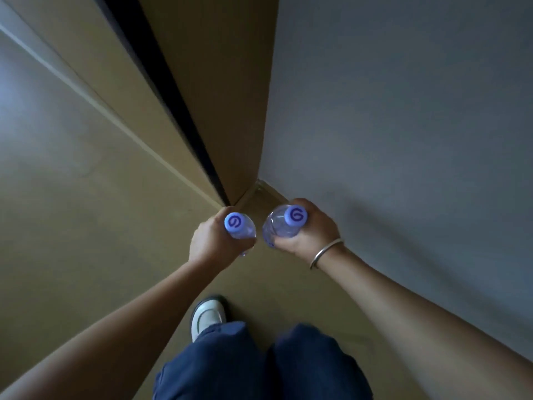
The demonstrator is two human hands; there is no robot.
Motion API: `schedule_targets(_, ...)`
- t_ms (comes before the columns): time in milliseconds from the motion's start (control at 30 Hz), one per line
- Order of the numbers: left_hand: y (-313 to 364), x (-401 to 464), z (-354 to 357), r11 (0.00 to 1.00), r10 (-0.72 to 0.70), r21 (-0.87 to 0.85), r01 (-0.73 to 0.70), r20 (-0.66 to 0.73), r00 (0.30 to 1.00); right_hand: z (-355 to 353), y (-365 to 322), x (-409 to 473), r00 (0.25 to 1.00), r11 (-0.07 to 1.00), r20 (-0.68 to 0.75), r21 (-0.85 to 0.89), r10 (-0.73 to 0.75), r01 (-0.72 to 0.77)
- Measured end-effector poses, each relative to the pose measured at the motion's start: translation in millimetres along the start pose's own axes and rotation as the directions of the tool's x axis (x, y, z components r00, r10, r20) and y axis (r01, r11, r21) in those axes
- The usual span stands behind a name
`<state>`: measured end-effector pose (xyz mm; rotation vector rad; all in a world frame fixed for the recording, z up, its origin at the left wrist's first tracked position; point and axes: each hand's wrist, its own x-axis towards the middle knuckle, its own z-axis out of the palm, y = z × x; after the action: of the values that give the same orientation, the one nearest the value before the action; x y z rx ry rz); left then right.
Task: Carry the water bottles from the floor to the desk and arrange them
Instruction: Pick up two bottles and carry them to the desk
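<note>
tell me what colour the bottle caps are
Light blue-purple with a darker swirl mark, clear in the head view: caps and.

clear plastic bottles (281, 226), metal bangle (326, 253), matt floor (86, 197)

ahead: door panel (219, 82), blocked | right: wall (403, 111), close | left: floor (72, 197), seemingly open

It looks like a plain room indoors, with a smooth tan floor (72, 212), a grey wall (403, 111) at 2 o'clock and a brown door (219, 82) at 12 o'clock.
</note>
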<state>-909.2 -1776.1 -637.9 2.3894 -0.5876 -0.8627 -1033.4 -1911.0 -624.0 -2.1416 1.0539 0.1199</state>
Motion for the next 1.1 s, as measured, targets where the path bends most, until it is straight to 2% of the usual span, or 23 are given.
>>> schedule_targets(100, 19.6, -46.2, -55.9, 0.998, -0.049, 0.044, 0.051, -0.040, 0.998, -38.2, -48.5, -41.2, 0.999, 0.998, 0.001, -0.024, -0.053, 0.053)
schedule_targets(233, 55.7, -111.7, -137.2, 0.998, -0.033, 0.052, 0.039, -0.096, 0.995, -92.3, -122.8, -98.7, 0.987, 0.988, -0.050, -0.032, -0.155, 0.154)
schedule_targets(367, 96.7, -189.4, -231.8, 0.997, -0.053, 0.052, 0.063, -0.164, 0.985, -147.5, -210.8, -153.4, 0.965, 0.965, 0.032, -0.038, -0.259, 0.260)
schedule_targets(633, 156.3, -311.1, -421.6, 0.987, -0.109, 0.066, 0.149, -0.407, 0.907, -231.0, -404.9, -237.4, 0.849, 0.851, 0.064, 0.019, -0.525, 0.525)
schedule_targets(767, 156.4, -349.8, -483.3, 0.983, -0.153, 0.012, 0.181, -0.486, 0.861, -245.1, -480.0, -257.7, 0.768, 0.768, 0.060, -0.025, -0.637, 0.639)
schedule_targets(900, 142.1, -374.8, -531.5, 0.979, -0.179, -0.019, 0.202, -0.550, 0.816, -236.2, -539.1, -260.8, 0.693, 0.690, 0.124, -0.073, -0.710, 0.720)
schedule_targets(1100, 111.0, -380.6, -587.3, 0.969, -0.210, -0.014, 0.247, -0.580, 0.787, -211.0, -600.7, -252.3, 0.647, 0.632, 0.200, -0.142, -0.735, 0.762)
